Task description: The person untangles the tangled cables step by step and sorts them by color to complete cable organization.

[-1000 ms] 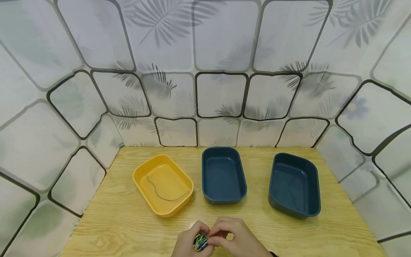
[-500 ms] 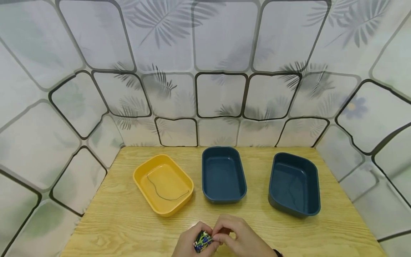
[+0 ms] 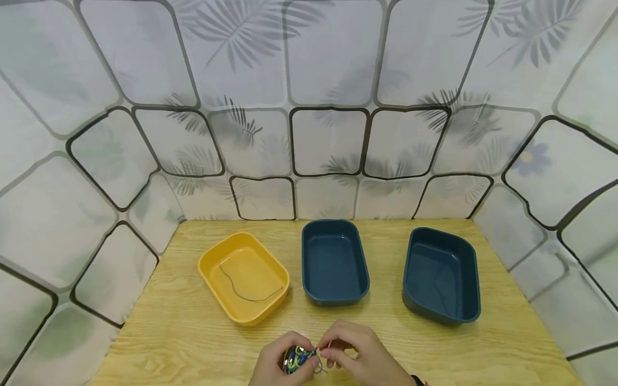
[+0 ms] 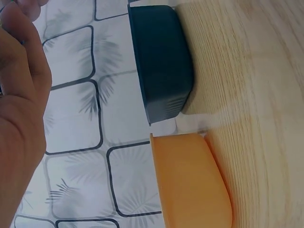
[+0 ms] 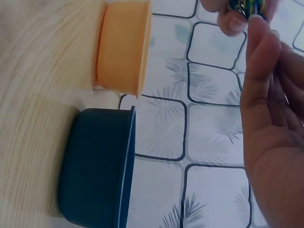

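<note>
My left hand [image 3: 282, 360] grips a tangled bundle of thin wires [image 3: 295, 359] in blue, green and yellow, near the table's front edge. Part of the bundle is hidden behind the fingers. Close beside it, thumb and forefinger of my right hand [image 3: 356, 349] pinch a strand at the bundle's right end, and a loose loop hangs below the fingertips. The right wrist view shows the bundle [image 5: 248, 6] at its top edge, just past the right fingertips. One thin dark wire [image 3: 236, 289] lies curved in the yellow tray [image 3: 256, 317].
Two dark blue trays stand behind the hands, the middle one [image 3: 335, 301] beside the yellow tray and the other [image 3: 427, 315] farther right. All sit on the wood-grain table [image 3: 183, 343]. A patterned curtain [image 3: 328, 145] encloses the back and sides.
The hands have drawn slightly apart, the left shifting left with the bundle. More strands show between them, with a loose loop at the right end. The trays stay put.
</note>
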`<state>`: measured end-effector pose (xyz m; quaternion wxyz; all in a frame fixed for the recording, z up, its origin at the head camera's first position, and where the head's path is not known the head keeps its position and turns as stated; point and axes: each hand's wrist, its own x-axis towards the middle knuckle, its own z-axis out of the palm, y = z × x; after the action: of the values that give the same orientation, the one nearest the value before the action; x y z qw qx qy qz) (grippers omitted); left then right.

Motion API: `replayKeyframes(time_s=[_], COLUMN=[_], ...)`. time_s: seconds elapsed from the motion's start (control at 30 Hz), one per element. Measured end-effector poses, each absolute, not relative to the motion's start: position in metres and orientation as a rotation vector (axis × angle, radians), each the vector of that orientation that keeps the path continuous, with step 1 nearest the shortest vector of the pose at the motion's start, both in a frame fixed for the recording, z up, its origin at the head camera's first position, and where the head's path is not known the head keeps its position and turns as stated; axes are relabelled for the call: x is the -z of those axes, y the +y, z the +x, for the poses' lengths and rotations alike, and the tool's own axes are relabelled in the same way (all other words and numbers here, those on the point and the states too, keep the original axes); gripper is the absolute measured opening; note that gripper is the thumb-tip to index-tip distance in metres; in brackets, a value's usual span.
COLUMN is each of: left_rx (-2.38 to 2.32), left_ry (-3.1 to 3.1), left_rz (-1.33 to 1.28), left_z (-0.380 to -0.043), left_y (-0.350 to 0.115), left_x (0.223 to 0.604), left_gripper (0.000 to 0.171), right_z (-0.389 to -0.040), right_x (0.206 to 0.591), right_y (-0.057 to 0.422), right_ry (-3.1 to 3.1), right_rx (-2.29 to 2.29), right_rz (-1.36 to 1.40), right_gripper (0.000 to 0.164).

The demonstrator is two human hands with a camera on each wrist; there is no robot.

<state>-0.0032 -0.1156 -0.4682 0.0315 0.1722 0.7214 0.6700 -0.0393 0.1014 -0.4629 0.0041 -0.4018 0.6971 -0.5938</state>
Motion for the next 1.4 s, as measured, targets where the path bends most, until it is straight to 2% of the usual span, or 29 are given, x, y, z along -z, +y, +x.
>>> replayKeyframes(time_s=[0.37, 0.57, 0.93, 1.03, 1.13, 1.4], left_rx=[-2.083, -2.077, -2.134, -2.129, -2.149, -2.299], left_ry=[2.177, 2.249, 2.27, 2.315, 2.312, 2.389], left_rz=[0.64, 0.797, 0.874, 0.816, 0.635, 0.428], left_z=[-0.002, -0.005, -0.005, -0.004, -0.002, -0.01], left_y=[-0.112, -0.113, -0.118, -0.116, -0.113, -0.108], left_x=[0.473, 0.472, 0.469, 0.466, 0.462, 0.456], left_gripper=[0.014, 0.024, 0.037, 0.037, 0.035, 0.031], right_z=[-0.034, -0.033, -0.039, -0.041, -0.04, -0.046], right_x=[0.464, 0.465, 0.467, 0.463, 0.453, 0.419], right_y=[0.103, 0.106, 0.116, 0.116, 0.118, 0.121], right_ry=[2.321, 2.42, 2.543, 2.624, 2.645, 2.547], right_rx=[1.836, 1.914, 2.086, 2.083, 2.111, 2.126], right_rz=[-1.332, -1.319, -1.016, -0.958, -0.881, -0.869], right_gripper=[0.025, 0.03, 0.03, 0.028, 0.025, 0.017])
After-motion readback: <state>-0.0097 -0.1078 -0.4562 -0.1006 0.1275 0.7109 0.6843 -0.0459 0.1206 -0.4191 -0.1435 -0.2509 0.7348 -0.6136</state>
